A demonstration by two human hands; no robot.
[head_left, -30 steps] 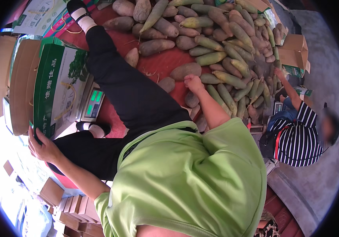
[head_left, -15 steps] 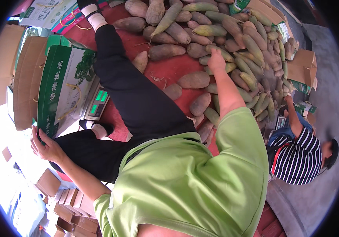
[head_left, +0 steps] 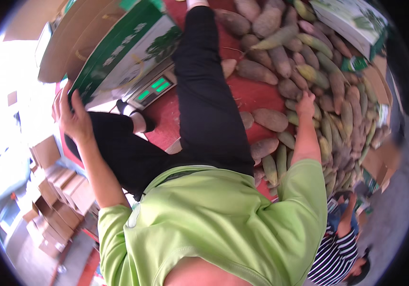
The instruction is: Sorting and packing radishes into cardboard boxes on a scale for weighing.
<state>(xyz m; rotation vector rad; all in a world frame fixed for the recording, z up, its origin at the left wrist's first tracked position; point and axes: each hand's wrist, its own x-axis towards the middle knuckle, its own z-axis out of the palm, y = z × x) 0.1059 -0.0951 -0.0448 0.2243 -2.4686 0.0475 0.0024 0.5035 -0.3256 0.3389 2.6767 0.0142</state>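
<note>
Dusty long radishes, green and reddish-brown, lie heaped in a pile to my right. Over the near side of that heap is my right hand, its fingers curled closed among the radishes; what they grip, if anything, is hidden. At the left, a green-and-white carton with its brown flap raised stands on a digital scale with a lit green display. My left hand is at the carton's near corner, fingers spread and holding nothing; whether they touch its edge I cannot tell.
Loose radishes lie on the red mat beside my leg. Brown cardboard boxes are stacked at the lower left. A white printed carton rests at the far right of the heap. Another person in a striped shirt is at the lower right.
The whole view has shifted and turned, so the heap and carton appear farther right. My left hand's fingers have spread at the carton corner. My right hand's fingers have curled in among the radishes.
</note>
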